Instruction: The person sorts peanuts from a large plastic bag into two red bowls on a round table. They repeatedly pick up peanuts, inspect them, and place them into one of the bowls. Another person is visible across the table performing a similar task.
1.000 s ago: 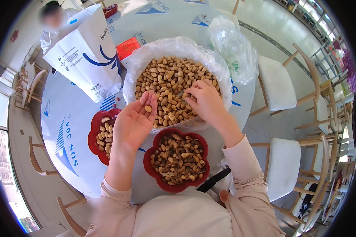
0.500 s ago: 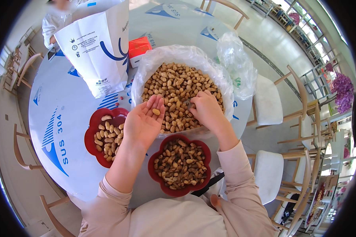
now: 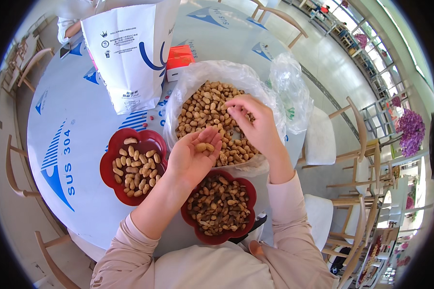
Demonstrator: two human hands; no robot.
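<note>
"What's closest?"

"A red scalloped bowl [image 3: 219, 239] of darker peanuts [image 3: 219, 207], right in front of the person, probably for a short reach. A second red bowl [image 3: 106, 164], with paler peanuts [image 3: 137, 173], sits to its left, perhaps so the two kinds don't mix."

"And the left hand [image 3: 190, 156]?"

"Palm up at the near edge of the heap of peanuts [image 3: 200, 111], fingers loosely curled and unclamped. It seems cupped as a tray for the palm's peanuts [image 3: 205, 147]; I can't count them surely."

"The right hand [image 3: 255, 123]?"

"Over the heap, thumb and forefinger tips close together. I can't tell whether they pinch anything."

"Why the plastic around the heap?"

"That spread clear bag [image 3: 212, 70] likely keeps the peanuts contained."

"Farther off?"

"A loose clear bag [image 3: 289, 86] on the right, then a red box [image 3: 180, 58] and a white paper bag [image 3: 123, 62], presumably set aside for elbow room."
</note>
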